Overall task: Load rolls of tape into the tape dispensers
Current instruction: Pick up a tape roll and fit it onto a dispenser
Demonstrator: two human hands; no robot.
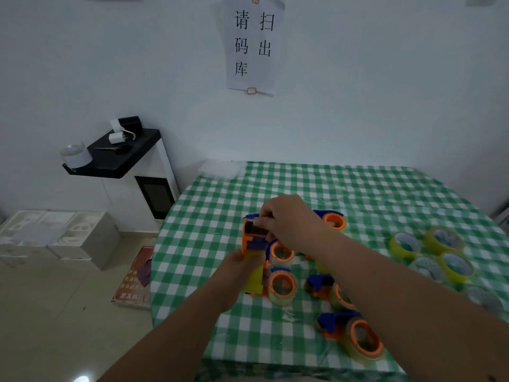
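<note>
An orange and blue tape dispenser (252,238) with a yellowish tape roll (254,279) in it is held upright above the checked table. My left hand (239,267) grips its lower part around the roll. My right hand (289,224) pinches the tape end at the dispenser's top. Several loaded dispensers lie on the cloth: one behind my right hand (333,220), one at the centre (282,286), one near my right forearm (321,285) and one near the front edge (355,337). Several loose yellow tape rolls (440,241) sit at the right.
The table (385,188) has a green and white checked cloth and stands against a white wall. To the left is a white cabinet with a black top (121,155) holding small items. Grey boxes (63,238) and a printed sheet (135,279) lie on the floor.
</note>
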